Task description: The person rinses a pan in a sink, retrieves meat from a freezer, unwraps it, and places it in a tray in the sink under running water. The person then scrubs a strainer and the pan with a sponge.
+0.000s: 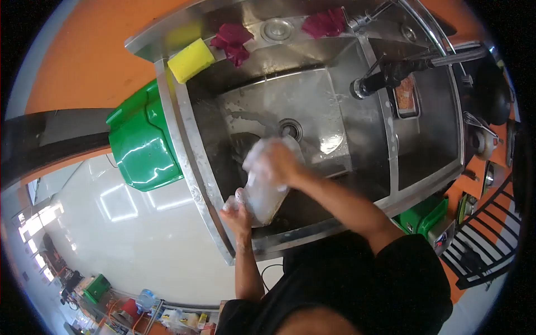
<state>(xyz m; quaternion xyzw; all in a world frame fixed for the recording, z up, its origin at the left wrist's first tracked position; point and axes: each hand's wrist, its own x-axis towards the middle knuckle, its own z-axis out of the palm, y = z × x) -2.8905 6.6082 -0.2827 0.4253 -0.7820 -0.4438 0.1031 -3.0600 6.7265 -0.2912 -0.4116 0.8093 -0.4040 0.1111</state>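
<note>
Over the left basin of a steel sink [195,134], my left hand [237,215] grips the lower left edge of a whitish, translucent container [267,201]. Suds cling to its fingers. My right hand [276,162] is on the upper part of the container, smeared by motion. A pale, whitish mass [254,152] shows at its fingers; whether it is foam or a cloth I cannot tell. The drain [290,129] lies just beyond the right hand, in a wet basin floor with water and suds.
A yellow sponge [191,60], dark red cloths [231,42] and a round metal strainer [277,30] lie on the back ledge. A black faucet head [371,84] overhangs the divider. A tray of orange food [406,95] sits in the right basin. A green bin [145,139] stands left.
</note>
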